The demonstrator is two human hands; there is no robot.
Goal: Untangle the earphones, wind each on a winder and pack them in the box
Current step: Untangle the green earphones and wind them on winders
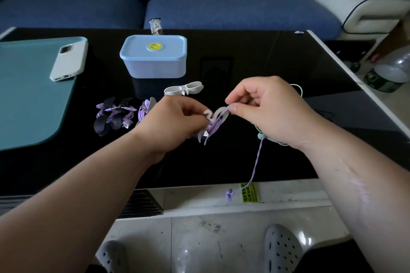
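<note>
My left hand point(175, 118) grips a white winder point(218, 117) with purple earphone cable wrapped around its middle. My right hand point(264, 106) pinches that purple cable point(255, 166) at the winder's upper tip; the loose end hangs down over the table's front edge to its earbuds point(229, 195). A mint-green earphone point(298, 90) lies partly hidden under my right hand. An empty white winder point(184, 89) lies in front of the closed light-blue box point(154, 57). To the left sit wound purple earphones on dark winders point(113, 115) and another wound set point(144, 111).
The black glass table point(255, 62) also carries a teal mat point(28, 95) with a white phone point(68, 60) at the left. A plastic bottle point(390, 71) lies off the table's right edge. A blue sofa stands behind.
</note>
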